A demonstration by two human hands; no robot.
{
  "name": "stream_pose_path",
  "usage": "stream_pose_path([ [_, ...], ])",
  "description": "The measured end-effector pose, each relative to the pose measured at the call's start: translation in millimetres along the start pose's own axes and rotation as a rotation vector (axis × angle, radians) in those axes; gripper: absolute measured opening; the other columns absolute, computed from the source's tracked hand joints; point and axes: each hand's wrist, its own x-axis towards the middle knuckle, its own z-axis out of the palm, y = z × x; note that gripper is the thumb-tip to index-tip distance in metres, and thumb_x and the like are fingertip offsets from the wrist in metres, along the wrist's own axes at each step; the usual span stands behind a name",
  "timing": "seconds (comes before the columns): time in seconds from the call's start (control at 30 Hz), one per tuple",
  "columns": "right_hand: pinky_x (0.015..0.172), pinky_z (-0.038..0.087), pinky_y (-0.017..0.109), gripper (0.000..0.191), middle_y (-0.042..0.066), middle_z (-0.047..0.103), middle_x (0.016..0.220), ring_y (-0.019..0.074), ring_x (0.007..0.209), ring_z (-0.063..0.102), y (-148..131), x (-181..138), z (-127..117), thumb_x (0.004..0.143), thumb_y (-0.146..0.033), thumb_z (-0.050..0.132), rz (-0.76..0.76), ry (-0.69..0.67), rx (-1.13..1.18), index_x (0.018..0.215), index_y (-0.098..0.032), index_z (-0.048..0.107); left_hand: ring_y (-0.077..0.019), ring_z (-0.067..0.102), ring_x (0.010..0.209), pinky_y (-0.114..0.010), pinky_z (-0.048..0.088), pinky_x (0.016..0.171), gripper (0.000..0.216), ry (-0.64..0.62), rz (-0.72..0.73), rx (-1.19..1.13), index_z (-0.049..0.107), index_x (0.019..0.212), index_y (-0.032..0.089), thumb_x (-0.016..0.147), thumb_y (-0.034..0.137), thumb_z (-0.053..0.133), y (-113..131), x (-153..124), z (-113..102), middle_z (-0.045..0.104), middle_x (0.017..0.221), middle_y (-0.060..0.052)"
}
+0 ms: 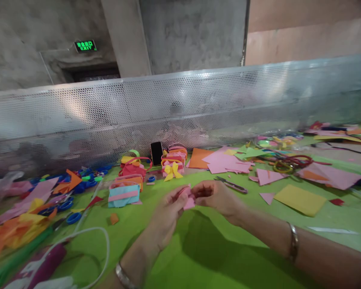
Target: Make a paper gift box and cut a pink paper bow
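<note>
Both my hands meet above the green table [216, 257] and pinch one small folded pink paper piece [189, 202]. My left hand [167, 214] closes on its left side, my right hand [217, 197] on its right side, fingers curled. Each wrist wears a metal bangle. Small scissors [231, 184] lie just beyond my right hand. Finished little paper baskets [124, 194] and a pink one with a yellow bow [172, 168] stand behind my hands.
A black phone [157, 153] leans on the perforated metal screen [180, 108] at the back. Pink and orange paper sheets [225, 161], a yellow sheet [301, 199], tape rolls [74, 218] and paper scraps [15, 228] crowd both sides. A white cable [104, 245] loops at lower left.
</note>
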Motion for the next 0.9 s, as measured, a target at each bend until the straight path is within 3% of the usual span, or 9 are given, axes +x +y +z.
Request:
stream_pose_path([
  [0.1,0.061,0.043,0.025,0.021,-0.001,0.064,0.066,0.0113,0.062,0.056,2.9,-0.4,2.2,0.052,-0.008,0.066,0.011,0.006,-0.012,0.072,-0.014,0.065,-0.0173,0.064,0.087,-0.032,0.046,0.086,0.018,0.087,-0.037,-0.092,0.065,0.094,0.013,0.078,0.011,0.056,0.4,2.4,0.2,0.070,0.090,-0.009],
  [0.23,0.055,0.041,0.022,0.025,-0.002,0.062,0.064,0.0092,0.058,0.053,4.8,-0.4,4.1,0.050,-0.001,0.057,0.014,-0.010,-0.021,0.071,-0.014,0.063,-0.0143,0.065,0.068,-0.030,0.051,0.071,0.024,0.252,-0.068,-0.140,0.060,0.103,0.013,0.085,0.010,0.045,3.6,4.1,-1.8,0.069,0.077,-0.007],
  [0.47,0.058,0.042,0.024,0.030,-0.001,0.064,0.070,0.0108,0.063,0.056,4.3,0.2,2.6,0.049,-0.001,0.057,0.037,-0.048,0.018,0.076,-0.014,0.062,-0.0119,0.063,0.060,-0.025,0.051,0.062,0.028,0.291,-0.095,-0.141,0.057,0.109,0.012,0.085,0.009,0.043,8.7,3.4,0.2,0.067,0.073,-0.006],
  [0.67,0.065,0.044,0.027,0.032,0.001,0.066,0.074,0.0125,0.068,0.058,-0.3,-0.7,0.6,0.049,-0.003,0.060,0.067,-0.096,0.084,0.079,-0.014,0.064,-0.0149,0.064,0.073,-0.028,0.051,0.071,0.017,0.187,-0.037,-0.059,0.066,0.085,0.012,0.084,0.021,0.051,5.9,2.0,-2.6,0.069,0.083,-0.010],
  [0.8,0.066,0.045,0.027,0.037,0.001,0.066,0.077,0.0122,0.069,0.058,1.6,0.8,-1.3,0.048,-0.002,0.064,0.061,-0.084,0.139,0.082,-0.017,0.064,-0.0151,0.062,0.076,-0.028,0.050,0.073,0.012,0.126,-0.022,0.073,0.069,0.079,0.013,0.069,0.019,0.068,2.0,1.0,-3.8,0.069,0.087,-0.009],
  [0.9,0.070,0.045,0.028,0.031,0.001,0.066,0.079,0.0125,0.072,0.059,3.5,1.2,-2.1,0.052,-0.007,0.068,0.018,-0.121,0.126,0.080,-0.017,0.065,-0.0153,0.062,0.078,-0.028,0.049,0.071,0.042,0.098,0.005,0.158,0.067,0.094,0.017,0.055,0.004,0.074,-0.6,0.8,-3.7,0.069,0.089,-0.006],
])
